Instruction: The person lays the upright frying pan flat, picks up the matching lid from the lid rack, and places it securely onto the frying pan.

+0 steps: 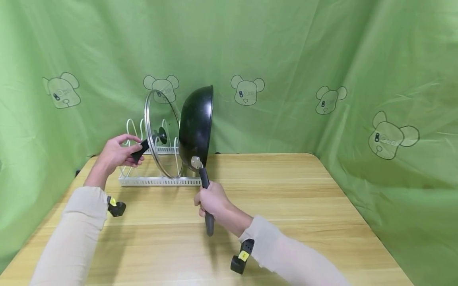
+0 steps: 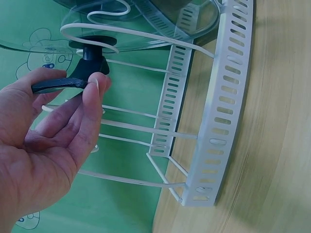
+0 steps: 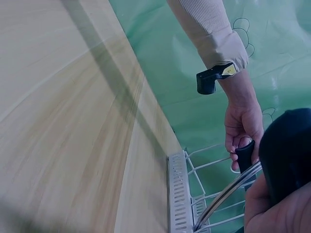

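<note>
wood-grain table (image 1: pixel 304 198), green bear-print curtain (image 1: pixel 286 47) behind, left fingers (image 1: pixel 134 148) pinching lid handle (image 1: pixel 142 149), right fingers (image 1: pixel 202 201) gripping wok handle (image 1: pixel 209 225)

Place: a curtained-off booth, of the staged studio or lab kind, laid out with kitchenware; the room beyond is hidden from you. Enclosure: green cloth curtain (image 1: pixel 286 43), creased, printed with cartoon bear heads (image 1: pixel 247 92), around the back and sides. Furniture: one wood-grain table (image 1: pixel 286 206) before you. Kitchen stock: white pan rack (image 1: pixel 161 182), glass lid (image 1: pixel 148 115), black wok (image 1: pixel 195 123). Equipment: black yellow-labelled device (image 1: pixel 117 208) at your left wrist, matching unit (image 1: pixel 237 264) at your right.
</note>
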The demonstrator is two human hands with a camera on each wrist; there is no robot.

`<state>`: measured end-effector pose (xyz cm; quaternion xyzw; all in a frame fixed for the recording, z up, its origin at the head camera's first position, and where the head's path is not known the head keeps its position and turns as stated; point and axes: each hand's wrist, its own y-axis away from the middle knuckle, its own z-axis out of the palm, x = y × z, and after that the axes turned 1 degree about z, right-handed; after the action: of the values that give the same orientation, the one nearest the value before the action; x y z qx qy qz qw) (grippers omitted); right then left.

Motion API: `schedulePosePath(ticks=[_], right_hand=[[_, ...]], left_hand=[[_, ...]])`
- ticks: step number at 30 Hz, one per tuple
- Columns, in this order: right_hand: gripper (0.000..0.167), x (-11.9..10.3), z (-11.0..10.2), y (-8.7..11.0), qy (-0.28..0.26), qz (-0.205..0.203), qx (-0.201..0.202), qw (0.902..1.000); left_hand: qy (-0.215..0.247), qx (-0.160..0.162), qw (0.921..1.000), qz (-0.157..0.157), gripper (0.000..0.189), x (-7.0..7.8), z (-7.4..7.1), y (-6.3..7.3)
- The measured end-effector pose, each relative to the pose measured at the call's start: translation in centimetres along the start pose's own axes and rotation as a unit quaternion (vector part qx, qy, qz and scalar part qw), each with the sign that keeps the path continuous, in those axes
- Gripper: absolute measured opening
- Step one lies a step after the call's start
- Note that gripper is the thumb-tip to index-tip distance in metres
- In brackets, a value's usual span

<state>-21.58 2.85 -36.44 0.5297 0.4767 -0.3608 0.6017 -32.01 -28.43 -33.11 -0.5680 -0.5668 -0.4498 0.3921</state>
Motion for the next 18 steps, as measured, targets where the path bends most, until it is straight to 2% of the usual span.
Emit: schedulePosePath(ticks=[18], right_hand=[[0.028, -0.94, -0.2, 0.4, -0.004, 0.007, -0.009, 0.9999]], left_hand=[[0.009, -0.003, 0.9999, -0.008, 0.047, 0.2, 0.01, 0.14]])
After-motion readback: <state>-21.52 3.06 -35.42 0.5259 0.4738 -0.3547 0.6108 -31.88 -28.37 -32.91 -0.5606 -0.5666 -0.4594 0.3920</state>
